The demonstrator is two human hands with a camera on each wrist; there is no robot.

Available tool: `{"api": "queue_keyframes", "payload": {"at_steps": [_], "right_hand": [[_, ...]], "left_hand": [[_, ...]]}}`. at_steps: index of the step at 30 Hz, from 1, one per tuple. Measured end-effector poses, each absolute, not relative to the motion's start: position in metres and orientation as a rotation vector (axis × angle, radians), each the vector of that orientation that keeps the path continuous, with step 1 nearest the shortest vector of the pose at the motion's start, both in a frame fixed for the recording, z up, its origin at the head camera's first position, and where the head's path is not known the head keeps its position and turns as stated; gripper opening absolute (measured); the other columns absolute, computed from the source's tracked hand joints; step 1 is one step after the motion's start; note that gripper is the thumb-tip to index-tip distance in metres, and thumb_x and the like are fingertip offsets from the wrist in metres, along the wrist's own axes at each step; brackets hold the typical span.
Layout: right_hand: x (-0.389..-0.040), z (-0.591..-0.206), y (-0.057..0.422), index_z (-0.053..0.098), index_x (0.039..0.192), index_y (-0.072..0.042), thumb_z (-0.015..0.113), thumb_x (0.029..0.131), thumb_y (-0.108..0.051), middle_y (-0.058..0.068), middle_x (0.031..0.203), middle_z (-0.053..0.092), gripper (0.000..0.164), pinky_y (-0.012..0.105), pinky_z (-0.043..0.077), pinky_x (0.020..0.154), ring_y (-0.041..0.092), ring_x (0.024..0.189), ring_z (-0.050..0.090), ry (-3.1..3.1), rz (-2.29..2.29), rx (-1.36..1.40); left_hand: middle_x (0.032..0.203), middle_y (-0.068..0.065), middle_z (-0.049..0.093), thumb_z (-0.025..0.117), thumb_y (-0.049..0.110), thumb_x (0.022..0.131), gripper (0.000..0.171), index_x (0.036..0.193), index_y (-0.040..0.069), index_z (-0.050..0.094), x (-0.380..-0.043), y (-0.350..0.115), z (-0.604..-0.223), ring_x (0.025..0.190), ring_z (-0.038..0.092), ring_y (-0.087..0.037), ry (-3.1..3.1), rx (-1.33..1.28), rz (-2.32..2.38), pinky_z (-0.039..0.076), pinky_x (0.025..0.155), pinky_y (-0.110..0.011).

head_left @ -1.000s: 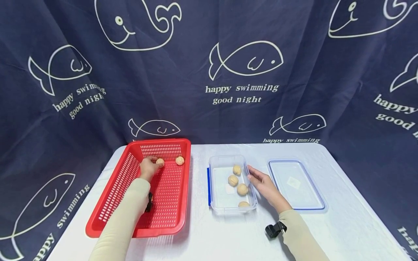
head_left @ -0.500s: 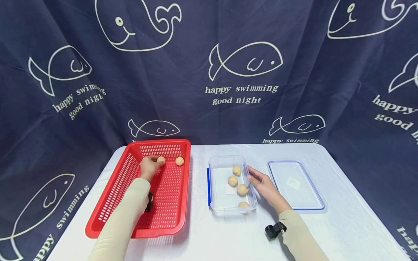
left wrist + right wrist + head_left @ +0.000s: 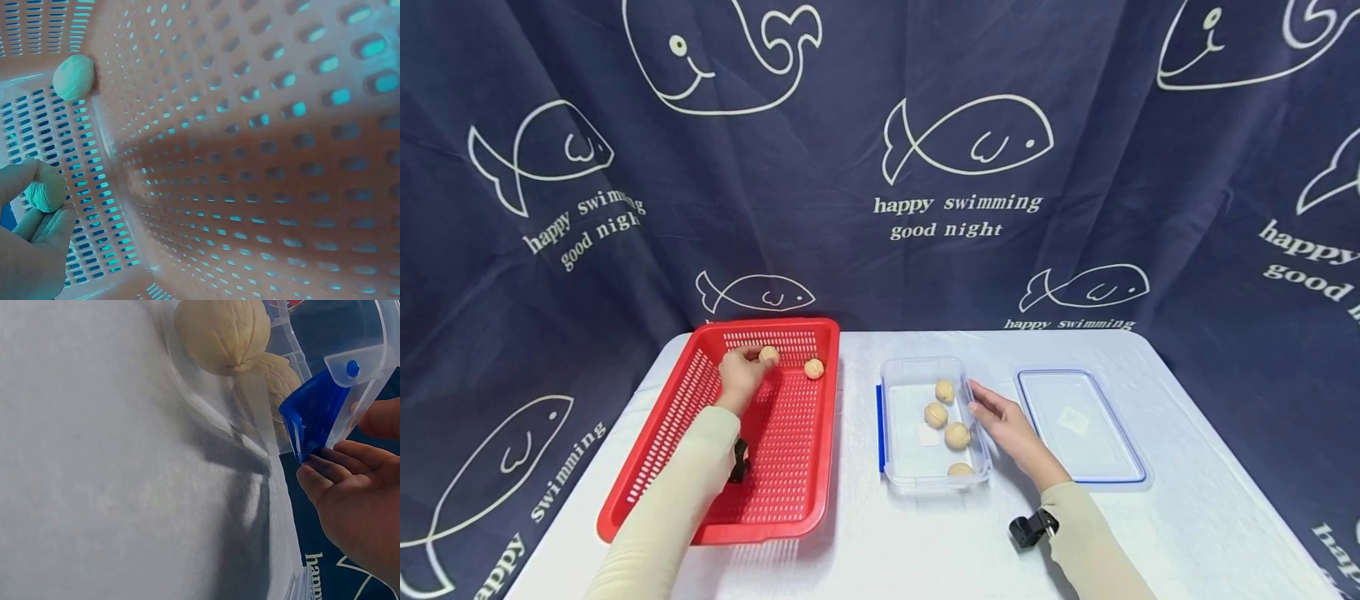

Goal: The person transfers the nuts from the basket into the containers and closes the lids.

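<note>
Between thumb and fingers my left hand (image 3: pixel 741 377) pinches a walnut (image 3: pixel 768 355), near the far wall of the red basket (image 3: pixel 816 508). Another walnut (image 3: pixel 814 368) lies in the basket's far right corner. The left wrist view also shows the held walnut (image 3: pixel 47 187) over the slotted basket wall. My right hand (image 3: pixel 1011 429) rests along the right side of the clear plastic box (image 3: pixel 910 482), fingers fairly straight. Up close in the right wrist view, its fingertips are at the box's blue latch (image 3: pixel 315 412). Several walnuts (image 3: pixel 957 435) sit in the box.
Right of the box, a clear lid (image 3: pixel 1097 442) with a blue seal lies flat on the white-covered table (image 3: pixel 880 542). A dark blue curtain (image 3: pixel 850 250) hangs behind the table. Another blue latch (image 3: pixel 881 429) hangs on the box's left side.
My left hand has risen slightly towards the basket's far wall, lifting the walnut it pinches. The right hand and the box keep their places.
</note>
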State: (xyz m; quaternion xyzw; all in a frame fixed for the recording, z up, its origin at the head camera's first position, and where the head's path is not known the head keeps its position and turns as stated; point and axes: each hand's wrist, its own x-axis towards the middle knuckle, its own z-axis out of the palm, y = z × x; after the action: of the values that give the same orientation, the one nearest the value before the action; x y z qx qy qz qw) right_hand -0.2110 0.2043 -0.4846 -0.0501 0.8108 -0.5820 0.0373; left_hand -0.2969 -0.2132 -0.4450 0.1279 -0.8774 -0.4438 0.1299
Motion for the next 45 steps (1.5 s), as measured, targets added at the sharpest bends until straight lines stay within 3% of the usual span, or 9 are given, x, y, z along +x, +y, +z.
{"api": "queue_keyframes", "payload": {"at_steps": [5,10,18,33,45], "right_hand": [[-0.21,-0.484,0.204,0.035,0.145,0.002,0.051,0.1,-0.018,0.021,0.148,0.036,0.052,0.043,0.024,0.113,0.036,0.137,0.033,2.492,-1.791,-0.164],[-0.211,-0.486,0.205,0.036,0.145,0.001,0.052,0.1,-0.019,0.02,0.148,0.037,0.052,0.042,0.024,0.113,0.035,0.137,0.034,2.489,-1.807,-0.165],[-0.214,-0.488,0.205,0.035,0.146,0.001,0.051,0.1,-0.017,0.021,0.148,0.037,0.051,0.042,0.024,0.113,0.035,0.137,0.033,2.484,-1.808,-0.164],[-0.212,-0.488,0.205,0.035,0.146,0.0,0.05,0.101,-0.018,0.021,0.149,0.036,0.051,0.044,0.022,0.114,0.036,0.138,0.032,2.475,-1.807,-0.14],[-0.211,-0.487,0.206,0.034,0.147,0.0,0.05,0.101,-0.02,0.02,0.15,0.035,0.053,0.044,0.022,0.115,0.035,0.139,0.03,2.472,-1.807,-0.145]], "left_hand": [[0.104,-0.024,0.068,0.072,0.009,0.084,0.032,0.112,-0.006,0.067,-0.295,-0.21,-0.437,0.095,0.065,-0.032,-2.5,0.356,-1.291,0.051,0.079,-0.035],[0.109,-0.022,0.067,0.074,0.009,0.084,0.036,0.116,-0.004,0.065,-0.293,-0.204,-0.428,0.1,0.066,-0.03,-2.46,0.324,-1.38,0.05,0.07,-0.02],[0.114,-0.026,0.064,0.071,0.002,0.084,0.037,0.119,-0.008,0.062,-0.289,-0.184,-0.41,0.105,0.064,-0.032,-2.388,0.275,-1.535,0.046,0.069,-0.01],[0.116,-0.025,0.064,0.073,-0.003,0.08,0.039,0.118,-0.007,0.063,-0.269,-0.136,-0.377,0.108,0.063,-0.031,-2.189,0.109,-1.838,0.05,0.072,-0.011],[0.114,-0.023,0.066,0.075,-0.006,0.077,0.039,0.116,-0.007,0.065,-0.244,-0.09,-0.358,0.106,0.064,-0.031,-2.093,-0.028,-2.023,0.054,0.078,-0.02]]}}
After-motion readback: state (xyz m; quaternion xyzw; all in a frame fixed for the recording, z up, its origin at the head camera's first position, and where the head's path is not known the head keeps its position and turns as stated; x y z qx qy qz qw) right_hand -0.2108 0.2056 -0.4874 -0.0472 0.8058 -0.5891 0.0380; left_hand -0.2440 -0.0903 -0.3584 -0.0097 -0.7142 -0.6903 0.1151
